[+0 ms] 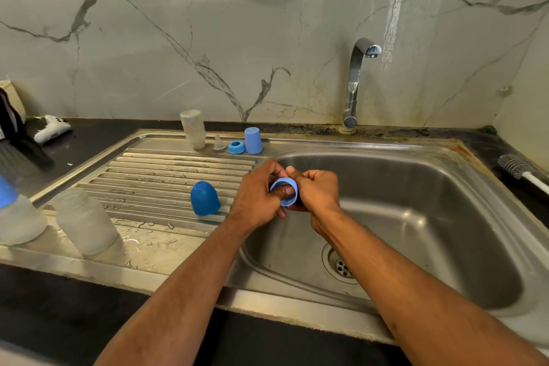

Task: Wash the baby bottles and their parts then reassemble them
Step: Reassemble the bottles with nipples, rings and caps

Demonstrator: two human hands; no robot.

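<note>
Both hands hold a blue collar ring [284, 191] over the left edge of the sink basin [416, 217].

The left hand [257, 197] and right hand [316, 190] meet above the basin — the fingers of each are curled round the ring, some left fingers [282, 192] showing through its opening. On the ribbed drainboard [166, 175], a dark blue dome cap [204, 198] stands mouth-down just left of the left hand. Along the back rim stand an inverted frosted bottle [193, 129], a clear teat [218, 142], a second blue ring [236, 147] and a light blue cap [253, 140] — set close in a row. Two frosted bottles [86, 221] stand at the near left corner, one cut off by the frame edge. The tap [356, 83] is not running. A bottle brush [520, 169] lies on the dark counter [89, 140] right of the sink.
</note>
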